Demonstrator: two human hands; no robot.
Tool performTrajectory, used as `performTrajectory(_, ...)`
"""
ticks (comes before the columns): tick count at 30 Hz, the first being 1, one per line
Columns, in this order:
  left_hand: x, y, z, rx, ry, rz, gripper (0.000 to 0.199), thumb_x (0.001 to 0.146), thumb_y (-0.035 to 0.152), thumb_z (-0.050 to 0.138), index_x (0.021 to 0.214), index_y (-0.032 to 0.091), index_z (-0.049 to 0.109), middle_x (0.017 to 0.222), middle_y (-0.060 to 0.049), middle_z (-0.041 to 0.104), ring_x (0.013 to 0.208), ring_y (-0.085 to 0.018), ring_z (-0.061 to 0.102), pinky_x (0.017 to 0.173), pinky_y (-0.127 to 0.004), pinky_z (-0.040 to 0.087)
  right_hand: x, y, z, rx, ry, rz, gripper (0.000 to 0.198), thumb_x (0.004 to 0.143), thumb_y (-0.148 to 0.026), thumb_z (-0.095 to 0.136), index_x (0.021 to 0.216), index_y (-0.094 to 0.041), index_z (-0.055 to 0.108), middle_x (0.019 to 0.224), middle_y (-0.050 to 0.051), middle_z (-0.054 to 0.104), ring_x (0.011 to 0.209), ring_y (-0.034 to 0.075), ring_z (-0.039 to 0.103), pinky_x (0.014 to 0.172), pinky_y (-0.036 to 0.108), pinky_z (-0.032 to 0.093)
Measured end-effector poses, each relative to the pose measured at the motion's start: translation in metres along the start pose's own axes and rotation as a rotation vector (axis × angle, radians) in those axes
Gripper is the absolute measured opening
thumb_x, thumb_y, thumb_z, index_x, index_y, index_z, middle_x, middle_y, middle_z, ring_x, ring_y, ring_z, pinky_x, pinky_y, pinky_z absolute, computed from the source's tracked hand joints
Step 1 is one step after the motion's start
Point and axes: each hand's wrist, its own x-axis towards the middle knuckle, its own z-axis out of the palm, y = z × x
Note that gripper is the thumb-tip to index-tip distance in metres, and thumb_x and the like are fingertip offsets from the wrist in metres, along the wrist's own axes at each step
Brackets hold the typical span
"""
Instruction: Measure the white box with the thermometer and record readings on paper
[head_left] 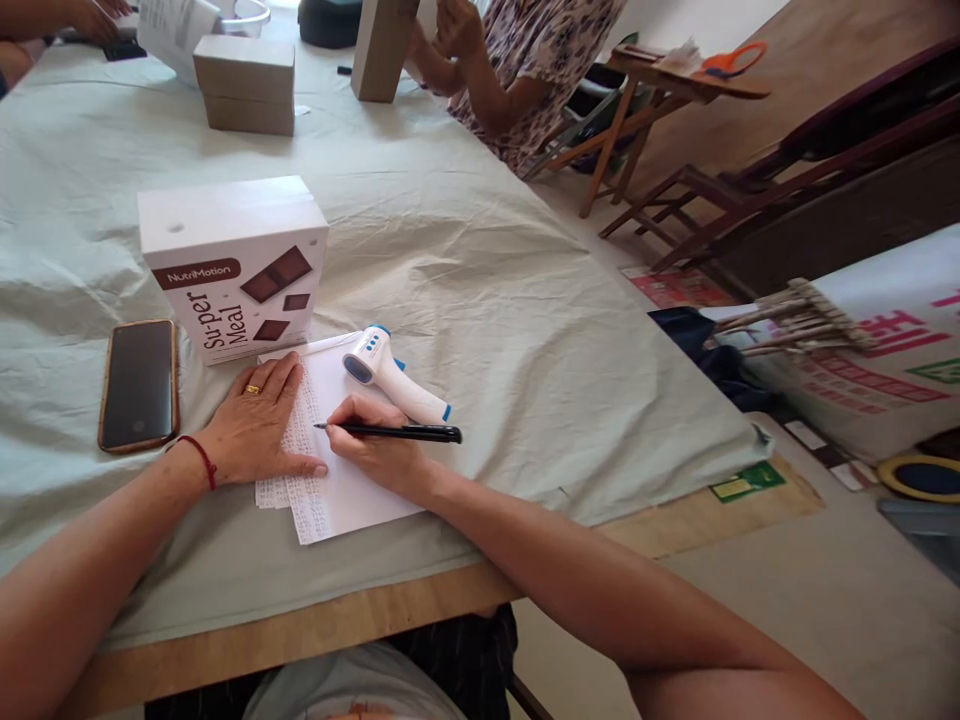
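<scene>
Flat on the left part of some white paper sheets [367, 500] rests my left hand [251, 425], fingers stretched out, thumb apart. My right hand [379, 445] grips a black pen [420, 433], its tip at the paper beside rows of small handwriting. A white and blue infrared thermometer [397, 380] lies on the top right of the sheets, just beyond my right hand. Behind the paper stands a white "NutriMotion Super Meal" box [240, 270]. To the left of my left hand lies a phone [139, 385] with a dark screen.
A pale cloth [480, 280] covers the table. Cardboard boxes [246, 85] stand at the far side, where another person's hands [457, 30] are raised. Orange-handled scissors [731, 60] lie on a small wooden stand at right. A bundle of sticks [799, 320] leans near the white sacks.
</scene>
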Motion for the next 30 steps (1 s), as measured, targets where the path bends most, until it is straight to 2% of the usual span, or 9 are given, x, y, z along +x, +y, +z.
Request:
performTrajectory(7, -0.0003, 0.0017, -0.0021, 0.003, -0.008, -0.013, 0.126, 0.072, 0.09, 0.045, 0.153, -0.003, 0.02, 0.162, -0.03, 0.017, 0.15, -0.041, 0.018, 0.12, -0.051, 0.015, -0.0009, -0.0005, 0.0006, -0.016, -0.01, -0.026, 0.011, 0.076, -0.024, 0.056, 0.067, -0.025, 0.051, 0.061, -0.003, 0.058, 0.056, 0.015, 0.052, 0.057, 0.032, 0.045)
performTrajectory(14, -0.0006, 0.0002, -0.0001, -0.019, 0.019, 0.005, 0.125, 0.072, 0.09, 0.046, 0.154, -0.001, 0.019, 0.162, -0.03, 0.018, 0.15, -0.042, 0.019, 0.12, -0.052, 0.015, -0.0005, -0.0061, -0.0013, -0.01, -0.036, 0.031, 0.017, 0.075, -0.019, 0.06, 0.064, -0.026, 0.05, 0.062, -0.002, 0.058, 0.058, 0.016, 0.052, 0.059, 0.033, 0.043)
performTrajectory(23, -0.0007, 0.0001, -0.0017, -0.021, 0.001, -0.009, 0.126, 0.071, 0.09, 0.047, 0.153, -0.002, 0.02, 0.163, -0.029, 0.017, 0.15, -0.042, 0.018, 0.121, -0.051, 0.014, 0.0001, -0.0015, -0.0013, 0.027, 0.011, 0.045, 0.012, 0.072, -0.021, 0.058, 0.063, -0.025, 0.05, 0.061, -0.002, 0.056, 0.058, 0.016, 0.052, 0.061, 0.033, 0.045)
performTrajectory(30, -0.0009, -0.0002, 0.0, -0.003, 0.028, 0.002, 0.125, 0.072, 0.091, 0.044, 0.154, 0.0, 0.02, 0.163, -0.028, 0.018, 0.15, -0.041, 0.019, 0.121, -0.05, 0.014, 0.0003, -0.006, -0.001, -0.024, -0.01, 0.047, 0.018, 0.072, -0.014, 0.059, 0.063, -0.025, 0.049, 0.062, -0.003, 0.057, 0.059, 0.016, 0.052, 0.06, 0.033, 0.043)
